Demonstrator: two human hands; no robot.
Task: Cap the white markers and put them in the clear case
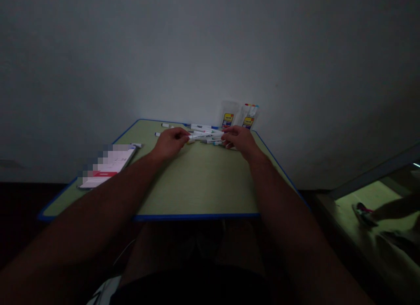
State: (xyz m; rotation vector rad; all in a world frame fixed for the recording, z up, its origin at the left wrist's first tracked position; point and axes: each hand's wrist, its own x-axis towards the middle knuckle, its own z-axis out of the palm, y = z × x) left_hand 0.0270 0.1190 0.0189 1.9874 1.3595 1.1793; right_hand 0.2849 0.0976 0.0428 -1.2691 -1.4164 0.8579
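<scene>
Several white markers [203, 127] with coloured ends lie in a loose pile at the back of the green table. My left hand [171, 143] is closed at the pile's left side, thumb and fingertips pinching the end of a white marker [201, 137]. From the right, my right hand [241, 141] reaches into the same pile, its fingers curled in around the end of a white marker. Whether both hands grip one and the same marker I cannot tell. Just behind my right hand stand two clear plastic cases with yellow labels. The right-hand case [248, 122] holds several markers; the left one [229, 117] shows none.
On the table's left side lies a white sheet or booklet [113, 165] with a red band, partly blurred out. The table [197, 187] has a blue edge and stands against a grey wall. At far right, a person's leg and shoe [365, 213] show through a doorway.
</scene>
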